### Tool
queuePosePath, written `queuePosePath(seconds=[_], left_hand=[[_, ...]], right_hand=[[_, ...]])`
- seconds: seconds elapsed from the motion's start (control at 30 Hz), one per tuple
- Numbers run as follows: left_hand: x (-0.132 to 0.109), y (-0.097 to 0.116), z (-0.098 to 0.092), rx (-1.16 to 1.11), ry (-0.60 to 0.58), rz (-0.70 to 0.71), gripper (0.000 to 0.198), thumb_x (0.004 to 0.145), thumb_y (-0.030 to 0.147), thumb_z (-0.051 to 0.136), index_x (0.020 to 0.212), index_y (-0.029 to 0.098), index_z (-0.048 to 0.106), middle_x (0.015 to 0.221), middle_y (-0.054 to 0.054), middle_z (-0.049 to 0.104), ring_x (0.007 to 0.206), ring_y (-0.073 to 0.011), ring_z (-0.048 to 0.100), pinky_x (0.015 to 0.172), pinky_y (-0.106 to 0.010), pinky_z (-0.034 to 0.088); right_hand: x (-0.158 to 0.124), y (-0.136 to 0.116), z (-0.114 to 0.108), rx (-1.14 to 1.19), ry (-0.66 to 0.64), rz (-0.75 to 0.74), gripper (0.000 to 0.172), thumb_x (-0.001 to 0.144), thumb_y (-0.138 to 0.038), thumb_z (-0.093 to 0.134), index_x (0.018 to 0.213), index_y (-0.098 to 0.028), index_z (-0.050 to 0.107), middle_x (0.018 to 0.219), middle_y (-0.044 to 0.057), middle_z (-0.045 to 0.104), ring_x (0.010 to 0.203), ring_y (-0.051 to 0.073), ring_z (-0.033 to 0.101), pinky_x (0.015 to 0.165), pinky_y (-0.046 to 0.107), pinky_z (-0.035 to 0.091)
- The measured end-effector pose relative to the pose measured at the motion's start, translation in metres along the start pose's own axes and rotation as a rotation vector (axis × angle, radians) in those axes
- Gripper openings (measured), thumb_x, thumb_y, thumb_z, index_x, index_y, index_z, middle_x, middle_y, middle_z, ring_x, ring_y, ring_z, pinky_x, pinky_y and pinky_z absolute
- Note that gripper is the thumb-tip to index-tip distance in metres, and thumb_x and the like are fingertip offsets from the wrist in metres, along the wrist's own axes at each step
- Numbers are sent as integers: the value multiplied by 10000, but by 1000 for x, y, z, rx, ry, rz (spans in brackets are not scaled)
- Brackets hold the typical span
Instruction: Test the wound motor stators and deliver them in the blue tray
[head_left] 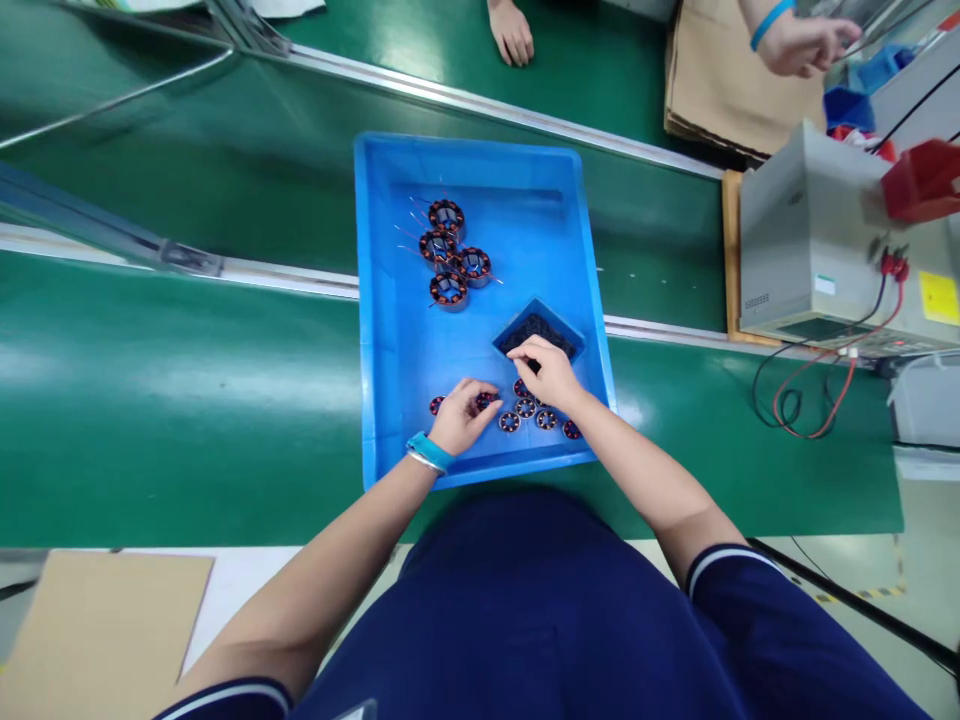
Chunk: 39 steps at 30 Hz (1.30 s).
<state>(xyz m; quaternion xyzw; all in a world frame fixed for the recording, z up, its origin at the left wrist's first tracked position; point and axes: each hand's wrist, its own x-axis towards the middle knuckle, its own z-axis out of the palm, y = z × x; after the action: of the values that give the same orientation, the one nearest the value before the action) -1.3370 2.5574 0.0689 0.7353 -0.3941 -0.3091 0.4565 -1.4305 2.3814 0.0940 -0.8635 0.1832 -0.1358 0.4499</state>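
A large blue tray (363,300) holds everything near my hands. My left hand (459,418), with a teal band at the wrist, is closed around a small wound motor stator (485,401) in the tray's lower part. My right hand (546,370) is over a small blue bin (574,345) of tiny black parts (534,326). Its thumb and forefinger are pinched together; whatever sits between them is too small to make out. Several small stators (526,408) lie between and below my hands. Another small stator (437,405) is left of my left hand.
Larger copper-wound stators (448,290) with loose wire ends stand in the tray's upper left. A grey electrical instrument (795,240) with red and black leads is at the right. Across the green bench (187,400) are another person's hands (512,35) and stacked cardboard (739,80).
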Motion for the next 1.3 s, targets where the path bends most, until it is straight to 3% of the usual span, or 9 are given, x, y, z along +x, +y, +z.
queuePosePath(seconds=[0.13, 0.3, 0.43, 0.53, 0.73, 0.83, 0.97, 1.1, 1.3], left_hand=[[-1, 0, 2, 19, 18, 11, 189, 857, 336, 592, 968, 183, 605, 869, -38, 543, 591, -118, 465, 598, -283, 428], [0, 5, 4, 12, 24, 68, 117, 863, 250, 557, 940, 174, 603, 867, -63, 571, 869, -200, 529, 818, -346, 436], [5, 2, 5, 6, 52, 11, 118, 840, 246, 572, 929, 174, 601, 892, -64, 543, 819, -185, 526, 769, -322, 449], [4, 1, 5, -4, 55, -23, 119, 837, 262, 575, 922, 179, 585, 874, -49, 527, 739, -163, 505, 714, -304, 445], [3, -1, 6, -6, 40, -56, 125, 858, 289, 563, 929, 186, 567, 894, -40, 538, 679, -143, 481, 675, -286, 435], [3, -2, 6, 11, 35, -35, 106, 856, 276, 566, 918, 190, 564, 899, -40, 549, 729, -157, 505, 703, -291, 442], [2, -3, 5, 34, 13, 25, 76, 842, 237, 580, 900, 189, 570, 850, -32, 564, 760, -173, 516, 749, -317, 443], [2, -10, 7, 30, -30, 35, 95, 838, 250, 585, 909, 188, 576, 850, -32, 577, 759, -177, 519, 753, -330, 444], [2, -15, 9, -2, -77, -21, 112, 828, 274, 581, 895, 185, 569, 840, -24, 576, 671, -153, 487, 670, -302, 444]], right_hand=[[22, 14, -7, -158, -42, -53, 205, 839, -140, 490, 912, -172, 678, 934, 56, 645, 869, 163, 610, 816, 279, 477], [60, 40, -23, -299, 12, -39, 211, 812, -140, 482, 880, -168, 680, 906, 70, 655, 855, 192, 620, 816, 309, 484], [94, 48, -29, -328, 112, -45, 203, 785, -150, 484, 844, -167, 677, 867, 72, 650, 804, 203, 616, 787, 331, 488], [108, 15, -26, -213, 225, -92, 198, 797, -174, 479, 832, -164, 673, 854, 76, 649, 813, 204, 613, 778, 334, 488], [137, -80, -4, 291, 115, -175, 163, 799, -224, 520, 815, -168, 672, 836, 50, 624, 702, 136, 612, 624, 258, 489], [114, -82, 1, 488, 11, -111, 127, 770, -244, 576, 816, -165, 665, 835, 49, 633, 709, 140, 644, 650, 266, 512], [35, -33, 11, 610, -39, 200, 163, 724, -313, 641, 809, -174, 650, 754, 32, 661, 721, 166, 679, 686, 292, 536], [-31, 5, 23, 592, -7, 513, 271, 675, -399, 667, 818, -174, 621, 702, 9, 643, 626, 155, 674, 561, 245, 508], [-38, 10, 33, 552, -79, 557, 248, 694, -331, 628, 874, -163, 600, 721, -5, 603, 575, 121, 649, 512, 210, 478]])
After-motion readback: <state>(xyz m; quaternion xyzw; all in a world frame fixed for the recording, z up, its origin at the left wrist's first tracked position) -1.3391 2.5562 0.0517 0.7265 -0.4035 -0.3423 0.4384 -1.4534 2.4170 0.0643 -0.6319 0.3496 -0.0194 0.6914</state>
